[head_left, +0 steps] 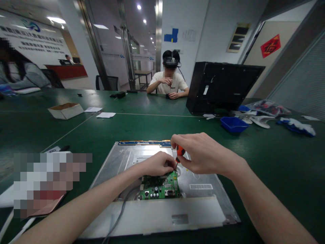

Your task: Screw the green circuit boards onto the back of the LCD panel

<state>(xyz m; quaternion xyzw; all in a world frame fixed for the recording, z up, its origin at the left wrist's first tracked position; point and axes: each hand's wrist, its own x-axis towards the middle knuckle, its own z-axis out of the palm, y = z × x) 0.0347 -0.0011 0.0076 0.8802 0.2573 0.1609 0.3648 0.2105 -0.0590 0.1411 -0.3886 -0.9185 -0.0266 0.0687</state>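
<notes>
My right hand (195, 152) grips a screwdriver (180, 150) with a red and black handle. The shaft points down at the upper right corner of a green circuit board (161, 186). Fingers curled, my left hand (162, 163) is closed beside the screwdriver's tip, over the board's top edge; whatever its fingertips hold is hidden. The board lies on the silver metal back of a display panel (208, 200). Along the panel's far edge runs a narrow blue circuit strip (142, 143), partly covered by my right hand.
A grey cable (119, 217) crosses the panel's left side. Left of it lies a blurred-out flat item (50, 183). Farther off are an open box (66, 111), papers (106, 115), a blue tray (234, 124), gloves (296, 126) and a black monitor housing (225, 88). A person (169, 76) sits opposite.
</notes>
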